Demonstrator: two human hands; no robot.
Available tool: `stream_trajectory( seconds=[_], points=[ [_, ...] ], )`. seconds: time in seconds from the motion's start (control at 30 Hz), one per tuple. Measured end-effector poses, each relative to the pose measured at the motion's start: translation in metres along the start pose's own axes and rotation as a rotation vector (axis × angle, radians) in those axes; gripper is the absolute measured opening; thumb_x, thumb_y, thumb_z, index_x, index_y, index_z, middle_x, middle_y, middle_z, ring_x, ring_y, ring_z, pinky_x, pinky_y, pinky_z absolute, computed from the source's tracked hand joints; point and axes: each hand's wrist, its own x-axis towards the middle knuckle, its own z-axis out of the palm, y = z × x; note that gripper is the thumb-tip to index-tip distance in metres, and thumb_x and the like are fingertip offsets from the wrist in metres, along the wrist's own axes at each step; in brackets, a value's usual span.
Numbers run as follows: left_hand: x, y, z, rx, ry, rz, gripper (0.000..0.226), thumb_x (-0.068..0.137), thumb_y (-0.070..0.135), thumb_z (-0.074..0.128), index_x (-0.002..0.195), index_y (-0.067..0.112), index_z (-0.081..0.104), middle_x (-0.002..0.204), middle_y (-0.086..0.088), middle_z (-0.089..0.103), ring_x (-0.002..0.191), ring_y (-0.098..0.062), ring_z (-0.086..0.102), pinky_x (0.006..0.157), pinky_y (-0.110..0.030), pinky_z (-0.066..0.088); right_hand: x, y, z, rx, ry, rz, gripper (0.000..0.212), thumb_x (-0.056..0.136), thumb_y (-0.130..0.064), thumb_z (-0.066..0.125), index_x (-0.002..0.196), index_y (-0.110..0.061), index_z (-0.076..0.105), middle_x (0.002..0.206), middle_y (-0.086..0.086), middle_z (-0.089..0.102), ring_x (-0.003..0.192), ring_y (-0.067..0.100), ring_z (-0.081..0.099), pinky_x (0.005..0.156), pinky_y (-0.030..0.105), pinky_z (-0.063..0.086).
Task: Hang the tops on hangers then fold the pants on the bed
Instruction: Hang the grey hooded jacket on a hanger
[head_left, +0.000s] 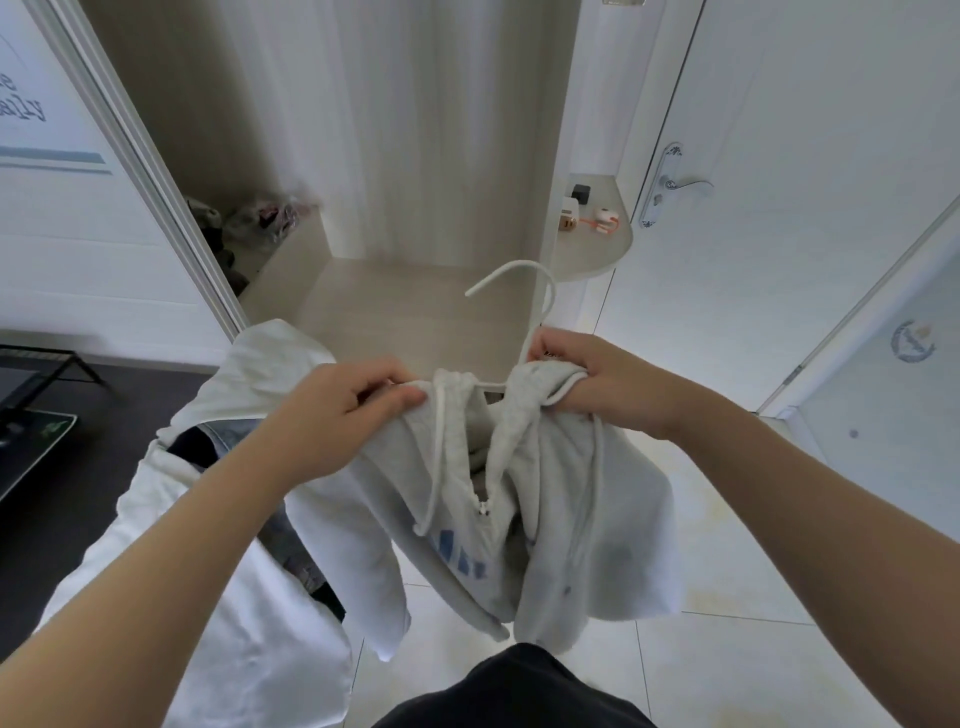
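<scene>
A light grey hooded top (550, 525) with drawstrings and blue lettering hangs between my hands over the tiled floor. A white hanger (540, 296) runs through its neck opening, hook sticking up toward the wardrobe. My left hand (337, 410) pinches the left side of the neckline over the hanger's arm. My right hand (592, 374) grips the right side of the collar together with the hanger's neck. On the white bed (218, 597) at left lies dark and denim clothing (208, 441), partly hidden by my left forearm.
An open wardrobe compartment (415, 291) with a bare floor stands straight ahead. Bags and shoes (249, 218) sit on its left shelf. A rounded corner shelf (592, 234) holds small items. A white door with a lever handle (675, 184) is at right. A dark desk (36, 415) is at left.
</scene>
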Motion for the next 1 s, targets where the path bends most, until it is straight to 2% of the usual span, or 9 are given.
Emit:
stream_trajectory(
  seconds=[0.1, 0.23, 0.33, 0.4, 0.5, 0.6, 0.73, 0.9, 1.0],
  points=[
    [0.000, -0.010, -0.008, 0.026, 0.037, -0.033, 0.014, 0.096, 0.045, 0.057, 0.085, 0.042, 0.064, 0.072, 0.007, 0.064, 0.069, -0.011, 0.060, 0.061, -0.016, 0.042, -0.008, 0.006, -0.009, -0.004, -0.047, 0.030, 0.023, 0.071, -0.037, 0.074, 0.092, -0.042, 0.066, 0.097, -0.014, 0.065, 0.092, 0.007, 0.062, 0.077, 0.021, 0.050],
    [0.005, -0.022, -0.017, -0.050, 0.190, -0.160, 0.022, 0.101, 0.029, 0.058, 0.080, 0.029, 0.063, 0.073, 0.003, 0.060, 0.067, -0.009, 0.055, 0.063, -0.016, 0.040, -0.016, 0.017, -0.014, 0.081, 0.024, 0.069, 0.054, 0.070, -0.054, 0.072, 0.108, -0.016, 0.069, 0.112, 0.012, 0.066, 0.106, 0.029, 0.065, 0.092, 0.042, 0.053],
    [0.007, -0.014, -0.012, -0.017, 0.160, -0.157, 0.024, 0.102, 0.029, 0.055, 0.078, 0.029, 0.059, 0.068, 0.011, 0.058, 0.065, -0.003, 0.052, 0.064, -0.024, 0.039, -0.014, 0.019, -0.006, 0.009, 0.018, 0.083, 0.052, 0.086, -0.060, 0.060, 0.081, -0.008, 0.057, 0.081, 0.012, 0.053, 0.074, 0.022, 0.052, 0.073, 0.035, 0.043],
    [0.008, -0.004, -0.009, 0.022, 0.104, -0.118, 0.026, 0.102, 0.030, 0.054, 0.076, 0.030, 0.056, 0.065, 0.014, 0.055, 0.063, -0.004, 0.050, 0.063, -0.027, 0.038, -0.010, 0.016, -0.001, -0.032, 0.017, 0.079, 0.048, 0.099, -0.048, 0.054, 0.067, -0.013, 0.044, 0.068, 0.004, 0.038, 0.064, 0.016, 0.037, 0.065, 0.031, 0.033],
    [0.009, 0.004, -0.012, 0.128, 0.093, -0.039, 0.022, 0.102, 0.028, 0.054, 0.081, 0.022, 0.058, 0.070, 0.005, 0.055, 0.069, -0.013, 0.053, 0.067, -0.034, 0.043, -0.004, 0.006, 0.000, -0.133, 0.026, 0.054, 0.049, 0.103, -0.036, 0.053, 0.062, -0.010, 0.047, 0.064, 0.014, 0.044, 0.060, 0.018, 0.040, 0.063, 0.036, 0.036],
    [0.010, 0.017, -0.008, 0.154, 0.158, 0.063, 0.022, 0.102, 0.023, 0.056, 0.081, 0.017, 0.058, 0.080, 0.006, 0.052, 0.076, -0.016, 0.053, 0.070, -0.027, 0.040, 0.004, -0.009, 0.000, -0.257, -0.007, 0.023, 0.051, 0.102, -0.042, 0.052, 0.058, -0.017, 0.056, 0.060, 0.001, 0.057, 0.057, 0.013, 0.052, 0.063, 0.025, 0.044],
    [0.012, 0.028, 0.003, 0.154, 0.188, 0.194, 0.021, 0.100, 0.025, 0.055, 0.082, 0.016, 0.058, 0.081, 0.010, 0.051, 0.074, -0.017, 0.052, 0.069, -0.023, 0.041, 0.014, -0.024, 0.002, -0.323, -0.045, 0.031, 0.053, 0.102, -0.047, 0.050, 0.060, -0.015, 0.052, 0.058, 0.000, 0.054, 0.056, 0.023, 0.051, 0.065, 0.034, 0.049],
    [0.018, 0.010, -0.005, 0.205, 0.349, 0.101, 0.020, 0.102, 0.021, 0.056, 0.088, 0.008, 0.062, 0.080, 0.004, 0.052, 0.070, -0.018, 0.049, 0.065, -0.020, 0.034, 0.016, -0.029, -0.003, -0.275, 0.071, -0.039, 0.051, 0.103, -0.040, 0.052, 0.061, -0.013, 0.041, 0.057, 0.003, 0.039, 0.053, 0.020, 0.038, 0.055, 0.027, 0.039],
    [0.017, 0.001, -0.008, 0.177, 0.435, 0.059, 0.021, 0.103, 0.020, 0.054, 0.092, 0.005, 0.064, 0.075, -0.005, 0.059, 0.069, -0.025, 0.054, 0.064, -0.032, 0.038, 0.020, -0.035, 0.000, -0.264, 0.048, -0.040, 0.050, 0.104, -0.039, 0.051, 0.058, -0.020, 0.049, 0.060, 0.009, 0.038, 0.054, 0.021, 0.035, 0.055, 0.033, 0.037]
  ],
)
